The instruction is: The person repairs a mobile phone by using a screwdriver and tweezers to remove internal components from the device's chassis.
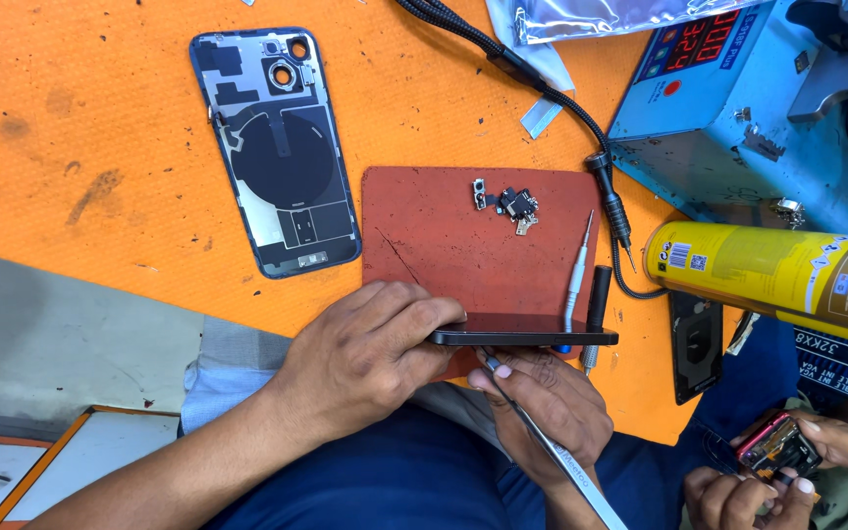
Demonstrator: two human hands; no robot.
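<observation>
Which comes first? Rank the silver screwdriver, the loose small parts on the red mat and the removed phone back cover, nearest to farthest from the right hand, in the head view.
From the right hand:
1. Silver screwdriver, just above it.
2. Small parts, upper middle of the red mat.
3. Phone back cover, far upper left.

Left hand (370, 348) palm down, fingers curled forward, fingertips pinching from the left side, thumb tucked beneath. Forearm bare, angled in from lower left. Right hand (547, 402) lower, palm turned up, fingers folded in a closed pinch grip; wrist entering from bottom edge.
</observation>
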